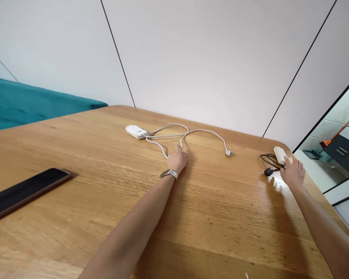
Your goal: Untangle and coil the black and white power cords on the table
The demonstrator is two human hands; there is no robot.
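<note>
In the head view, my left hand (177,159) is closed on the white power cord (159,147), near the middle of the table. The cord runs in loops from a white power strip (136,132) to a white plug (228,152). Over at the right edge, my right hand (293,172) has its fingers apart at the near end of a second, cream power strip (279,154). That hand covers part of the strip, so I cannot tell whether it touches it. A black cord (269,158) with a black plug (268,171) lies beside it.
A dark tablet-like device (26,192) lies at the left on the wooden table (104,155). Behind the table stands a white panelled wall (197,58). A teal sofa (31,100) is at the left, and a doorway with a dark cabinet (341,151) at the right.
</note>
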